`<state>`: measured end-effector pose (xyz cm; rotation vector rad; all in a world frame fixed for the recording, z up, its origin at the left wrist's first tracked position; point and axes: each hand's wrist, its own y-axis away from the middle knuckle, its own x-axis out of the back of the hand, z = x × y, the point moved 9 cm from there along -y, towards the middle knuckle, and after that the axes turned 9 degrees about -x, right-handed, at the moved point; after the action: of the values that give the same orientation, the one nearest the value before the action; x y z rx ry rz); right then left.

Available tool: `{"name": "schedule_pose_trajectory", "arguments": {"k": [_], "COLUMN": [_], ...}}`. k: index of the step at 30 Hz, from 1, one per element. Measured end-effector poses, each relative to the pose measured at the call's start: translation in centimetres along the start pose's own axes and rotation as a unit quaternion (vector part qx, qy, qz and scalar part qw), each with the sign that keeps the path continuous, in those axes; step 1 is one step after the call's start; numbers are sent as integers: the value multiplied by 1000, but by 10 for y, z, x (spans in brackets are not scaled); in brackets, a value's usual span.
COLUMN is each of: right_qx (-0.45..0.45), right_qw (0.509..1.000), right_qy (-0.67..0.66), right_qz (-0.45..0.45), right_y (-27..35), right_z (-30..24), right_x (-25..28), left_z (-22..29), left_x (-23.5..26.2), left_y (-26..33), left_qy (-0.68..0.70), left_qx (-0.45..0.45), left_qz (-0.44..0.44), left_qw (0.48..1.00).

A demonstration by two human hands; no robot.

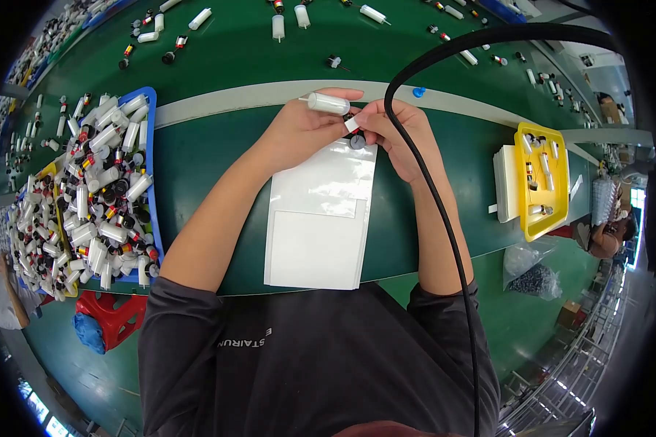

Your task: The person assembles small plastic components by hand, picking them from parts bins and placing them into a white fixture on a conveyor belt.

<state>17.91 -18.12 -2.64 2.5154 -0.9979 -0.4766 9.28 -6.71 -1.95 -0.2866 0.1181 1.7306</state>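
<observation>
Two hands meet over the far edge of a white sheet (pixel 319 218) that lies on the green table (pixel 211 167) in front of us. Our left hand (pixel 299 130) is closed around a white tube (pixel 328 103), thumb and fingers wrapped about it so that it lies crosswise just above the knuckles. Our right hand (pixel 401 135) is curled beside it, its fingertips pinched on a small white label (pixel 352 124) at the tube's end; a small dark round part (pixel 358 141) sits just below the two hands, touching or nearly touching them, and we cannot tell which hand has it. A black cable (pixel 444 218) arcs across the right hand and runs down along the right forearm. To our left stands a blue tray (pixel 150 98) heaped with white tubes and red-and-black parts. To our right a yellow tray (pixel 557 189) holds a few tubes, beside a white stack (pixel 506 182). More tubes lie scattered on the belt (pixel 255 44) beyond the hands.
</observation>
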Motion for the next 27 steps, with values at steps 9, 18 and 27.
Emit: {"name": "schedule_pose_trajectory", "arguments": {"k": [9, 18, 27], "right_qx": [68, 81, 25], "right_qw": [994, 997, 980], "right_qy": [80, -6, -170], "right_qz": [29, -11, -96], "right_y": [8, 3, 9], "right_z": [-11, -3, -6], "right_x": [-8, -5, -23], "left_z": [2, 8, 32], "left_x": [0, 2, 3], "left_y": [4, 4, 5], "left_qy": [8, -33, -84], "left_qx": [-27, -16, -115], "left_qz": [-16, 4, 7], "left_qw": [999, 999, 990]}}
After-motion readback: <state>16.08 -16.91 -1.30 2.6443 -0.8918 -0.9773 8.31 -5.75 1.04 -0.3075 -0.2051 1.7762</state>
